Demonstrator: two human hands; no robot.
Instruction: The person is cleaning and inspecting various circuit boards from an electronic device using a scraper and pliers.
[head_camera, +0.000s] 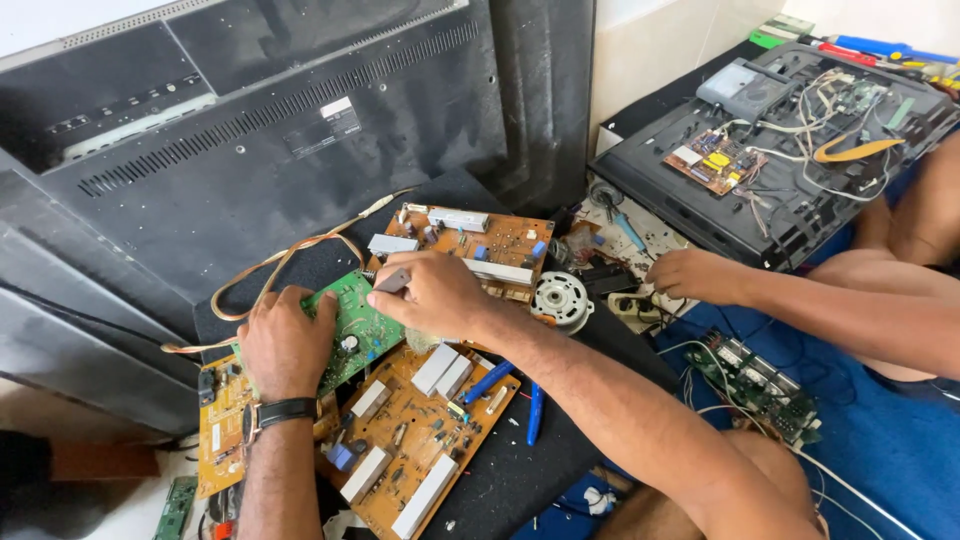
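white label (337, 107) on black television back (250, 150)
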